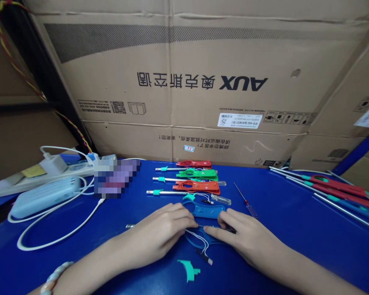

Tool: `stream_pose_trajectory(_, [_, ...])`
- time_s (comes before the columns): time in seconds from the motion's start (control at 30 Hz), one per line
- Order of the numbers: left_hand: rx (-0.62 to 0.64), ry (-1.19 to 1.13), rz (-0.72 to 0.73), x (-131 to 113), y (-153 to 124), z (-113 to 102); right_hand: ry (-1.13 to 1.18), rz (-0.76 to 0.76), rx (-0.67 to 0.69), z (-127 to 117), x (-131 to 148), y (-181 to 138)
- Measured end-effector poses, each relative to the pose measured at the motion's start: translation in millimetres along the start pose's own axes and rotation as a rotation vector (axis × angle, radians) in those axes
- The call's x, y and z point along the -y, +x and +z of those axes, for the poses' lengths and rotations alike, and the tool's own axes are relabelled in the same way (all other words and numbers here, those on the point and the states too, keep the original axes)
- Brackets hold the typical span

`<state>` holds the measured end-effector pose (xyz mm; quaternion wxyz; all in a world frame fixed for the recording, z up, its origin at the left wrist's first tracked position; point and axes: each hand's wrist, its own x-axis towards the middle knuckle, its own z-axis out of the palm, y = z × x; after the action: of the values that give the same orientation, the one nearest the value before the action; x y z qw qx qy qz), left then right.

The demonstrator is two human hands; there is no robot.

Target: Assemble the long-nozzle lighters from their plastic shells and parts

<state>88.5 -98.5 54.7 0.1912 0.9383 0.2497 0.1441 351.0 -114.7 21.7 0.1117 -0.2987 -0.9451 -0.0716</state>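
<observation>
My left hand (167, 227) has its fingers bent together, pinching the near edge work of a blue plastic casing half (213, 238). My right hand (244, 231) holds the same casing from the other side, index finger stretched toward the left fingertips. Just beyond them lies a second blue casing half (210, 210). White wires (204, 239) curve out of the near half to a small black-and-white plug (206, 258). A metal rod tip (129, 226) sticks out beside my left wrist. Close in front sits a curved teal plastic piece (189, 271). What lies beneath the fingertips is hidden.
Red, green and orange casings (198, 187) with metal rods lie in rows behind. A screwdriver (247, 203) rests to the right, near more assembled rods (341, 188). At left are a power bank (46, 197), cables and a power strip (76, 168). A cardboard box (184, 98) stands behind.
</observation>
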Motion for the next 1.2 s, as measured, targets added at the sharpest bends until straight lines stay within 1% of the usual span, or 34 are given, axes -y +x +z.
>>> stream_pose_trajectory(0.3, [0.016,0.072,0.013,6.0,-1.6,2.9,-0.009,-0.011,-0.037,2.6,-0.7,0.2])
stream_pose_trajectory(0.57, [0.015,0.126,0.036,5.1,-1.1,2.9,-0.032,-0.008,-0.069,2.0,0.6,1.4])
stream_pose_trajectory(0.7, [-0.007,0.161,0.023,4.7,-2.1,4.7,-0.030,0.001,-0.047,2.0,1.2,0.9])
stream_pose_trajectory(0.93, [0.008,0.221,0.010,3.3,0.0,7.9,0.010,0.021,0.021,0.6,0.7,0.9])
stream_pose_trajectory(1.1, [-0.005,0.223,0.018,1.6,0.3,8.9,0.019,0.020,0.013,-0.6,0.6,3.2])
stream_pose_trajectory(1.2, [0.017,0.228,0.004,-0.9,0.6,8.4,0.032,0.026,0.020,-0.2,0.5,3.4])
